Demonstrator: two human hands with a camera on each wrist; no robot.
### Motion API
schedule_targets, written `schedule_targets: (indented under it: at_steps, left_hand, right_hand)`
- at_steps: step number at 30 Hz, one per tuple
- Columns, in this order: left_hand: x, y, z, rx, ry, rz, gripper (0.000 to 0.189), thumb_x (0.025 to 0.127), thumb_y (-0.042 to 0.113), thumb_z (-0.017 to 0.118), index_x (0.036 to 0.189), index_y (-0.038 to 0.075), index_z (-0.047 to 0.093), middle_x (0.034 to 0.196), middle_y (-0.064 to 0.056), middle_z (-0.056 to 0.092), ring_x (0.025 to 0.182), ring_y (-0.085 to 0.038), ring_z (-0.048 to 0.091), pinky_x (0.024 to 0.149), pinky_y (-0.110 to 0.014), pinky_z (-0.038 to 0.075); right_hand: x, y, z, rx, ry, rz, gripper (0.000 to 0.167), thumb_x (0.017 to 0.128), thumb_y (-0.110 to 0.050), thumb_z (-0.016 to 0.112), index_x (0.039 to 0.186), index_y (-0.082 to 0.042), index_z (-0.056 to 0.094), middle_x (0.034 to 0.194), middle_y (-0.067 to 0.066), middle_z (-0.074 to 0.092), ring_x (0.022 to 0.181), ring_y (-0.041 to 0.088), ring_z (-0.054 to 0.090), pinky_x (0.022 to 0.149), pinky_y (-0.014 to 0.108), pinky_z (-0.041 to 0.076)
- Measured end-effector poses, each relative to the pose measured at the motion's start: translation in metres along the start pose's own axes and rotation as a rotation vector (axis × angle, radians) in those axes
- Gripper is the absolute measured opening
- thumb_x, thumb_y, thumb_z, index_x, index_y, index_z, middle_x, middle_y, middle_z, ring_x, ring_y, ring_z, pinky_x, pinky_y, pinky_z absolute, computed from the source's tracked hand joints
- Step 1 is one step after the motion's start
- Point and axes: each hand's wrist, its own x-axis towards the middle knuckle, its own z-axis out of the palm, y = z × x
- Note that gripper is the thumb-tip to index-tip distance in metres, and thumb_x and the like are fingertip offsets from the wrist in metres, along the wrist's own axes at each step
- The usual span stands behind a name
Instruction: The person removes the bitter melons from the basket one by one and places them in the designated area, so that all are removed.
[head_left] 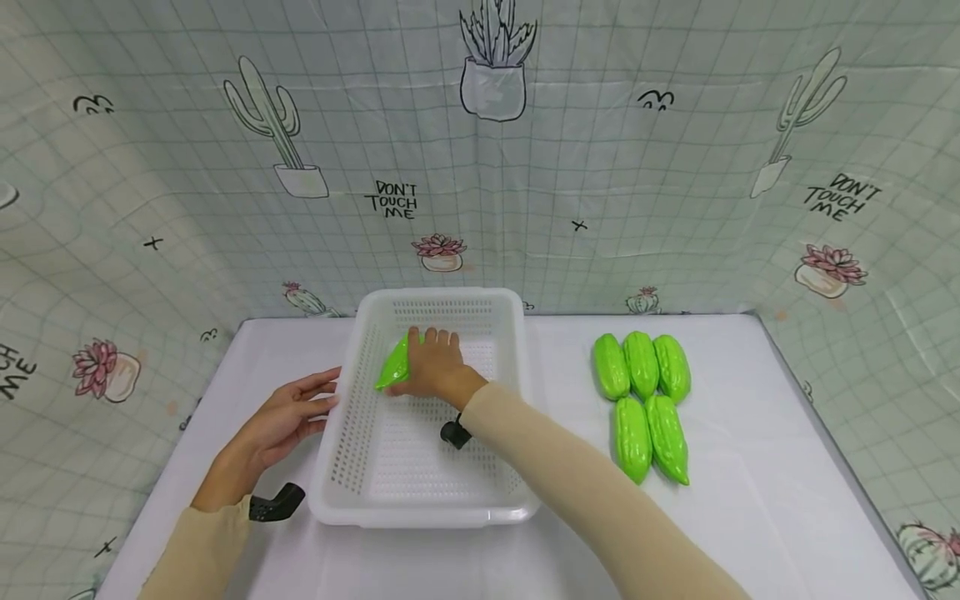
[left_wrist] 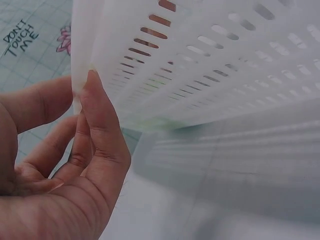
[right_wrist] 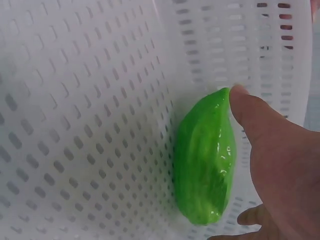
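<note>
A white perforated plastic basket (head_left: 420, 500) stands on the table with one glossy, ridged green bitter melon (right_wrist: 205, 160) inside, lying against its wall. My right hand (head_left: 435, 367) reaches into the basket over this melon. In the right wrist view, the thumb of that right hand (right_wrist: 285, 145) touches one tip of the melon, while the other fingers sit beside the far end, apart from it. At the basket's left side, my left hand (head_left: 285, 417) pinches the rim between thumb and finger, as the left wrist view shows. Part of the melon is hidden under the right hand in the head view.
Several more bitter melons (head_left: 633, 437) lie in two rows on the white tablecloth (head_left: 750, 500), right of the basket. A printed grid curtain (head_left: 525, 183) hangs behind and beside the table. Black wrist camera mounts (head_left: 277, 503) jut from both forearms.
</note>
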Motion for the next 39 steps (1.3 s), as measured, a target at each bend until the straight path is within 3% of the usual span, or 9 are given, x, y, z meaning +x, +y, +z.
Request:
schedule_targets:
  at_steps: [14,25,39]
  left_hand:
    - [0.001,0.002,0.003,-0.007,0.001,0.006,0.068,0.107,0.006,0.060,0.165,-0.005,0.025,0.124,0.003,0.059,0.102,-0.008,0.070,0.086,-0.024,0.060]
    - [0.003,0.002,0.004,-0.013,0.002,-0.002,0.069,0.107,0.005,0.060,0.165,-0.005,0.024,0.122,0.004,0.061,0.101,-0.008,0.070,0.085,-0.024,0.060]
    - [0.001,-0.001,0.000,0.005,0.011,-0.003,0.068,0.108,0.007,0.059,0.165,-0.004,0.024,0.125,0.004,0.060,0.103,-0.008,0.070,0.087,-0.025,0.060]
  right_hand:
    - [0.012,-0.006,0.011,-0.014,-0.016,0.041,0.115,0.089,-0.078,0.065,0.167,-0.005,0.023,0.161,0.020,0.043,0.149,0.036,0.041,0.126,0.050,0.029]
    - [0.012,-0.009,0.010,-0.011,-0.035,-0.011,0.114,0.087,-0.078,0.068,0.166,-0.007,0.025,0.160,0.019,0.043,0.149,0.036,0.041,0.124,0.050,0.032]
    - [0.011,-0.013,0.011,-0.013,-0.084,-0.087,0.116,0.088,-0.071,0.074,0.169,-0.010,0.017,0.163,0.017,0.036,0.152,0.036,0.035,0.127,0.052,0.026]
